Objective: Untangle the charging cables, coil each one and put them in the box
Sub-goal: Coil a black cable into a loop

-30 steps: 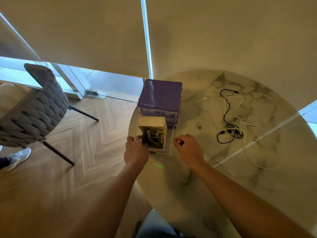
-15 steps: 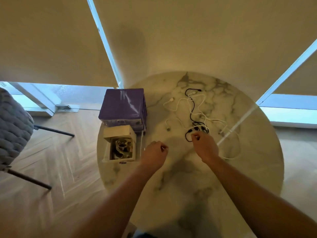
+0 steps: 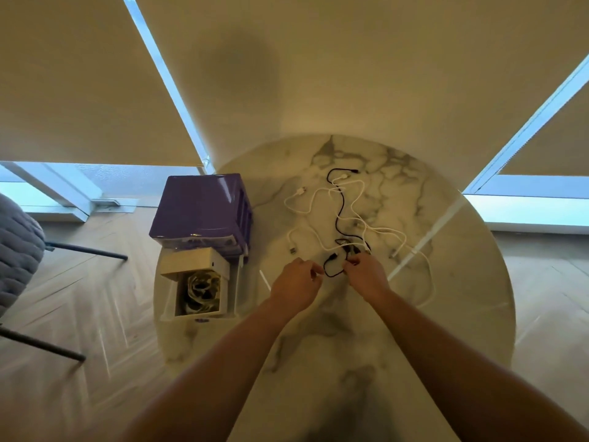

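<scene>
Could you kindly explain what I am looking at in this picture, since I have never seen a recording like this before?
There is no machine here: a camera worn on a person's head looks down at their two bare hands over a round marble table. On it lies a tangle of white charging cables and a black charging cable. The right hand seems to pinch the tangle's near end; the left hand, fingers curled, reaches toward it. At the left stand a purple plastic drawer unit and an open white cardboard box already holding coiled cables.
</scene>
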